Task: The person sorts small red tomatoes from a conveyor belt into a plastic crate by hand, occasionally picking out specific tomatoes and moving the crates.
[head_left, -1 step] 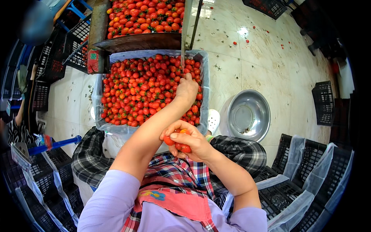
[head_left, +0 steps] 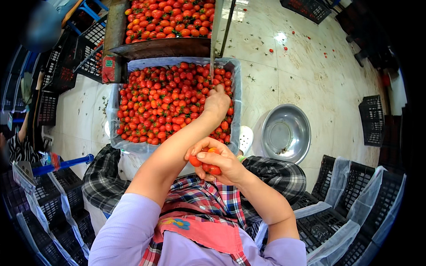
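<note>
My right hand (head_left: 222, 162) is closed around several small red, oval tomatoes (head_left: 212, 169) in front of my apron. One of these tomatoes is more orange. My left arm crosses in front of it, and my left hand (head_left: 217, 104) reaches to the right side of a crate lined with pale plastic (head_left: 237, 84). Loose tomatoes (head_left: 155, 102), some with green stems, fill this crate. The left fingers point down among them beside an upright metal strip (head_left: 212, 57). The back of that hand hides most of its fingertips and whatever they touch.
Beyond the crate a metal-edged trough (head_left: 164, 49) holds more tomatoes. A steel basin (head_left: 301, 133) stands on the floor to the right. Black crates with plastic strips (head_left: 319, 226) flank me on both sides. Stray tomatoes (head_left: 271, 51) and stems dot the tiles. Another person's arm shows far left.
</note>
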